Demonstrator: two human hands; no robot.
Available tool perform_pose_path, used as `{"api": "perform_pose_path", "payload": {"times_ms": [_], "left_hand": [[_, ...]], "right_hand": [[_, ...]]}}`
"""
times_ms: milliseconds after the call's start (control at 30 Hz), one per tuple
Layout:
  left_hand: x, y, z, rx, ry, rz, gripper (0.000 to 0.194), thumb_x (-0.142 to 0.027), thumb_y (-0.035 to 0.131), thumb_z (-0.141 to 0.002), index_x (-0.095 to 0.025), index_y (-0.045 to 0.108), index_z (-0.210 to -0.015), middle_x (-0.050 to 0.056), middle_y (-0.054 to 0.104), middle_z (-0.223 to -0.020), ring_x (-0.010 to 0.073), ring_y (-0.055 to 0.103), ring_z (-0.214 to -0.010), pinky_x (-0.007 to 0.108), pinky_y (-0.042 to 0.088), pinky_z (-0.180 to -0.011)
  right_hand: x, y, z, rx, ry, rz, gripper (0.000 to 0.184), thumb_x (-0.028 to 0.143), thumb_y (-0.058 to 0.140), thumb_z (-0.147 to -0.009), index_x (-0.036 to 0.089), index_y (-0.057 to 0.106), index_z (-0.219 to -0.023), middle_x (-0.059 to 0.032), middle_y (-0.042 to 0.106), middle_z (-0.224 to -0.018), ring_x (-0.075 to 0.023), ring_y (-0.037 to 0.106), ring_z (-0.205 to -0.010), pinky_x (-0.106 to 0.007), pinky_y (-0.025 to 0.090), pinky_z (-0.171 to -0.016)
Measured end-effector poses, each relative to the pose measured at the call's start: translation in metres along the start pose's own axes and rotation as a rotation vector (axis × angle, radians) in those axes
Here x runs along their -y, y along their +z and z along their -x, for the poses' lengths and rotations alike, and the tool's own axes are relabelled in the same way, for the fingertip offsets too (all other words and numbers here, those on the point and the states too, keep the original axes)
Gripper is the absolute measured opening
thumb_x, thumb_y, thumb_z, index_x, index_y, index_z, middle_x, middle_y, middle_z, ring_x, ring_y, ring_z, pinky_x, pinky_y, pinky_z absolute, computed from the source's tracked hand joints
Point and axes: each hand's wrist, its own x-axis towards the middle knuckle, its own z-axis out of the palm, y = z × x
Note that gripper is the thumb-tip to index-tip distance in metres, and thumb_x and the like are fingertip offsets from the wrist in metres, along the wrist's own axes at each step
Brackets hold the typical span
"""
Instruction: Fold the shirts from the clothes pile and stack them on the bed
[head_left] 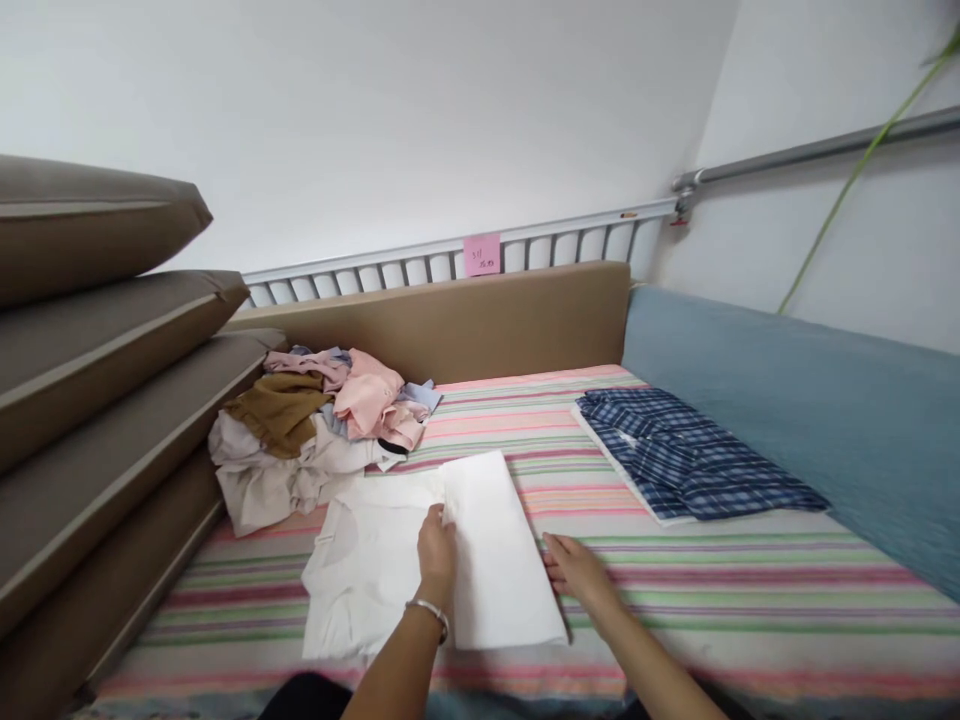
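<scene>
A white garment (390,570) lies flat on the striped sheet (675,570), its right side folded over into a long panel (495,550). My left hand (436,550), a bangle on its wrist, pinches the edge of that folded panel near the middle. My right hand (576,572) lies flat and open against the right edge of the white garment, fingers pointing left.
A pile of unfolded clothes (315,430), pink, brown and cream, sits at the back left. A folded blue checked shirt (690,455) lies to the right. Stacked brown cushions (97,400) rise on the left, a tan cushion (465,315) at the back, a blue one (810,400) on the right.
</scene>
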Motion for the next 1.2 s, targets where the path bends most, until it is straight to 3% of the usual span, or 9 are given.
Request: {"api": "perform_pose_path", "payload": {"times_ms": [100,167,300,433,633,867,967,1067,1200], "left_hand": [[-0.004,-0.001,0.018,-0.091,0.093,-0.087,0.047,-0.018,0.040,-0.083,-0.013,0.042,-0.129,0.016,0.052,-0.131,0.0242,0.046,-0.124,0.041,0.035,-0.102],[-0.004,0.005,0.038,-0.142,0.307,-0.200,0.051,-0.020,0.038,-0.084,-0.016,0.037,-0.135,0.014,0.037,-0.145,0.0273,0.029,-0.136,0.050,0.025,-0.109],[0.014,0.028,0.070,-0.045,0.609,-0.358,0.055,-0.032,0.039,-0.087,-0.023,0.030,-0.140,0.008,0.027,-0.150,0.0281,0.020,-0.139,0.054,0.026,-0.111],[0.044,0.041,0.073,0.062,0.598,-0.427,0.066,-0.039,0.044,-0.084,-0.020,0.021,-0.143,0.013,0.020,-0.150,0.0324,0.018,-0.138,0.058,0.027,-0.110],[0.049,0.034,0.068,0.204,0.520,-0.425,0.077,-0.046,0.046,-0.082,-0.023,0.004,-0.143,0.009,0.009,-0.151,0.0327,0.009,-0.139,0.060,0.025,-0.112],[0.033,0.027,0.070,0.337,0.439,-0.269,0.079,-0.057,0.040,-0.081,-0.018,0.012,-0.143,0.014,0.006,-0.151,0.0331,0.001,-0.139,0.062,0.011,-0.114],[0.041,0.008,0.068,0.354,0.471,-0.127,0.067,-0.050,0.042,-0.083,-0.020,0.027,-0.141,0.012,0.019,-0.151,0.0313,0.013,-0.139,0.059,0.017,-0.113],[0.081,-0.035,0.061,0.125,0.392,0.069,0.051,-0.040,0.038,-0.086,-0.020,0.043,-0.133,0.010,0.039,-0.144,0.0239,0.030,-0.136,0.048,0.027,-0.113],[0.165,-0.109,0.043,-0.413,-0.039,0.285,0.050,-0.044,0.050,-0.075,-0.013,0.057,-0.113,0.016,0.057,-0.125,0.0264,0.049,-0.121,0.041,0.040,-0.104]], "right_hand": [[0.014,0.002,0.001,-0.122,-0.181,0.207,0.043,0.042,0.035,-0.086,0.017,0.063,-0.108,-0.0114,0.067,-0.106,-0.0222,0.063,-0.098,-0.038,0.048,-0.088],[0.031,0.008,-0.001,-0.158,-0.378,0.368,0.047,0.041,0.033,-0.088,0.016,0.059,-0.119,-0.0122,0.059,-0.124,-0.0226,0.051,-0.117,-0.039,0.036,-0.102],[0.072,0.032,-0.023,-0.020,-0.499,0.627,0.049,0.043,0.029,-0.092,0.022,0.050,-0.131,-0.0073,0.041,-0.142,-0.0218,0.030,-0.135,-0.043,0.019,-0.111],[0.093,0.072,-0.063,0.120,-0.533,0.726,0.053,0.051,0.031,-0.091,0.029,0.038,-0.139,-0.0040,0.023,-0.151,-0.0215,0.012,-0.140,-0.046,0.010,-0.112],[0.067,0.119,-0.103,0.156,-0.512,0.784,0.056,0.055,0.030,-0.090,0.030,0.035,-0.140,-0.0056,0.021,-0.152,-0.0240,0.012,-0.140,-0.048,0.006,-0.112],[0.070,0.121,-0.108,0.148,-0.513,0.815,0.055,0.054,0.035,-0.090,0.029,0.037,-0.139,-0.0068,0.024,-0.150,-0.0255,0.016,-0.139,-0.049,0.010,-0.111],[0.082,0.114,-0.085,0.134,-0.472,0.845,0.055,0.049,0.035,-0.090,0.026,0.038,-0.139,-0.0086,0.026,-0.150,-0.0263,0.019,-0.139,-0.050,0.016,-0.110],[0.075,0.105,-0.043,0.045,-0.598,0.811,0.055,0.049,0.034,-0.090,0.023,0.040,-0.139,-0.0072,0.027,-0.149,-0.0253,0.019,-0.139,-0.050,0.017,-0.111],[0.040,0.100,0.011,0.061,-0.696,0.757,0.057,0.053,0.033,-0.090,0.024,0.042,-0.137,-0.0056,0.031,-0.147,-0.0254,0.025,-0.137,-0.051,0.018,-0.111]]}}
